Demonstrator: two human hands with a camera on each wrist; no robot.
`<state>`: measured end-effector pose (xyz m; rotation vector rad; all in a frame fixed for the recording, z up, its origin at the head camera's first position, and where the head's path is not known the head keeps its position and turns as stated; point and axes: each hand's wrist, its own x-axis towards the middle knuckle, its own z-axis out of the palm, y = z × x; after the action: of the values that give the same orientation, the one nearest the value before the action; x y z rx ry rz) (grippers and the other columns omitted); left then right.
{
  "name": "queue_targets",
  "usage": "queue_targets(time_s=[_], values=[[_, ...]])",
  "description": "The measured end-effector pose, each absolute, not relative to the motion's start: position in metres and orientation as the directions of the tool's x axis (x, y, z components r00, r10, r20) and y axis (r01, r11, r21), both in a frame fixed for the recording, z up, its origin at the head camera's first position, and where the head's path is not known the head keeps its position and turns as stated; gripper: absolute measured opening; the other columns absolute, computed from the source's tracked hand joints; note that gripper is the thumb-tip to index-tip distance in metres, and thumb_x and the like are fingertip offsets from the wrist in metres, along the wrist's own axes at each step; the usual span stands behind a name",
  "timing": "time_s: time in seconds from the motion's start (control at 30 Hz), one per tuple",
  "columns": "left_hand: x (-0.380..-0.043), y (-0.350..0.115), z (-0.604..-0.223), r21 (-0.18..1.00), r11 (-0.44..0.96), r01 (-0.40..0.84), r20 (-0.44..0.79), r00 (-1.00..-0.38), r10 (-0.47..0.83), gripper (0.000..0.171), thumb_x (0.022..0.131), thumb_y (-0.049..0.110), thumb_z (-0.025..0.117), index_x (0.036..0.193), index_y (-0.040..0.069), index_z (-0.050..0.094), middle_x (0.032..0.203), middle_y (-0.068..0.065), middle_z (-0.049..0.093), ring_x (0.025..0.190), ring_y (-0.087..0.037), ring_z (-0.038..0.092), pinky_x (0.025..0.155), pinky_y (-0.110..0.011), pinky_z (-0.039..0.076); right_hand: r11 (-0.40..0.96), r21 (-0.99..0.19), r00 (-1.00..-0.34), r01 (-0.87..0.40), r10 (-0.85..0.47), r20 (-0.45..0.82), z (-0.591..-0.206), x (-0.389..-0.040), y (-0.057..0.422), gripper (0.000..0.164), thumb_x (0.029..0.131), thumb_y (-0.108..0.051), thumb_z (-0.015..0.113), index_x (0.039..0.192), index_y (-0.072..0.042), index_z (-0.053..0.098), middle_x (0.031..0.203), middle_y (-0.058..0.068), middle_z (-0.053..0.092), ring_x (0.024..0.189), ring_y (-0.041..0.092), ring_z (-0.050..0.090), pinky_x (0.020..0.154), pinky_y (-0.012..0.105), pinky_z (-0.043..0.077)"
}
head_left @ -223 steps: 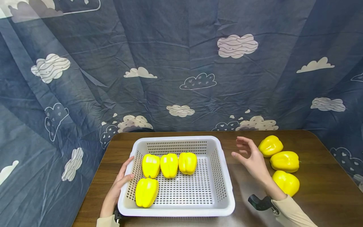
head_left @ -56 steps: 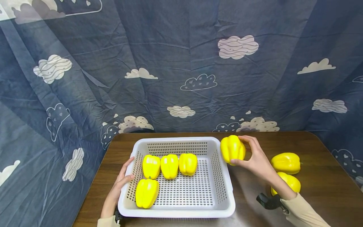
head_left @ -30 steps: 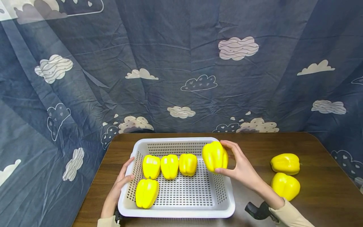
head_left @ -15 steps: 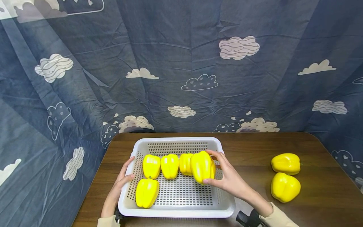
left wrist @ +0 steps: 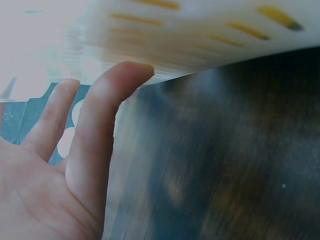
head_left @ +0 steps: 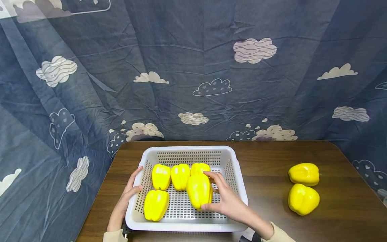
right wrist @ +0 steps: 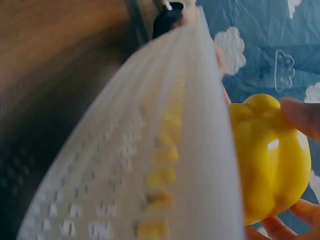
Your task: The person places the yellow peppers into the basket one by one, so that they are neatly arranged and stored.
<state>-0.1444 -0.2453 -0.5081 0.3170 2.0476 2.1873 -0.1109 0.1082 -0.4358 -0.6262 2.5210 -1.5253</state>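
My right hand (head_left: 226,198) holds a yellow bell pepper (head_left: 198,191) between thumb and fingers, over the white perforated basket (head_left: 239,188). In the right wrist view this bell pepper (right wrist: 270,160) shows beyond the basket's rim, with the thumb on it. Several yellow bell peppers lie inside: a left back one (head_left: 161,177), a middle one (head_left: 180,177), a right one (head_left: 201,168) partly covered by the held pepper, and a front left one (head_left: 156,205). My left hand (head_left: 126,195) rests against the basket's left side; in the left wrist view its extended fingers (left wrist: 92,125) touch the outer wall.
Two more yellow bell peppers, a back one (head_left: 304,174) and a front one (head_left: 303,199), lie on the brown wooden table (head_left: 260,158) at the right. A dark blue curtain (head_left: 169,50) with cloud prints hangs behind the table's back edge.
My right hand has taken the back bell pepper from the group at the right and carried it left over the rim, then lower and nearer inside the basket. My left hand has stayed put.
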Motion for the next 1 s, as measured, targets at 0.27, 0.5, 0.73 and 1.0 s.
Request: queue_targets(time_s=[0.27, 0.5, 0.73, 1.0], values=[[-0.144, -0.245, -0.508, 0.994, -0.107, 0.000, 0.027, -0.969, 0.244, 0.065, 0.091, 0.007, 0.037, 0.151, 0.017, 0.015, 0.157, -0.019, 0.002, 0.135, -0.048, 0.016, 0.095, -0.056, 0.032, 0.380, -0.891, -0.889, -0.248, -0.455, 0.054, -0.440, -0.103, 0.082, 0.089, 0.069, -0.031, 0.084, 0.140, -0.011, 0.035, 0.139, 0.011, 0.035, 0.124, 0.032, 0.041, 0.094, 0.049, 0.043], [-0.143, -0.246, -0.509, 0.994, -0.114, -0.004, 0.024, -0.970, 0.242, 0.065, 0.091, 0.007, 0.037, 0.151, 0.018, 0.015, 0.157, -0.018, 0.003, 0.134, -0.048, 0.017, 0.095, -0.056, 0.032, 0.365, -0.892, -0.869, -0.265, -0.492, 0.056, -0.444, -0.100, 0.066, 0.090, 0.070, -0.032, 0.083, 0.141, -0.008, 0.034, 0.140, 0.014, 0.034, 0.124, 0.032, 0.042, 0.095, 0.048, 0.042], [-0.145, -0.247, -0.510, 0.994, -0.108, 0.029, 0.055, -0.967, 0.249, 0.065, 0.091, 0.006, 0.037, 0.151, 0.016, 0.016, 0.156, -0.021, 0.003, 0.133, -0.049, 0.017, 0.094, -0.055, 0.034, 0.362, -0.888, -0.863, -0.284, -0.499, 0.072, -0.452, -0.100, 0.055, 0.090, 0.069, -0.027, 0.084, 0.139, -0.003, 0.033, 0.139, 0.017, 0.034, 0.124, 0.033, 0.043, 0.096, 0.043, 0.042], [-0.144, -0.246, -0.510, 0.992, -0.122, -0.015, 0.015, -0.970, 0.243, 0.066, 0.091, 0.007, 0.038, 0.152, 0.018, 0.015, 0.157, -0.018, 0.002, 0.136, -0.047, 0.014, 0.097, -0.056, 0.030, 0.425, -0.861, -0.878, -0.280, -0.476, 0.050, -0.455, -0.101, 0.048, 0.090, 0.068, -0.029, 0.084, 0.139, -0.003, 0.034, 0.140, 0.016, 0.036, 0.123, 0.033, 0.043, 0.097, 0.044, 0.041]])
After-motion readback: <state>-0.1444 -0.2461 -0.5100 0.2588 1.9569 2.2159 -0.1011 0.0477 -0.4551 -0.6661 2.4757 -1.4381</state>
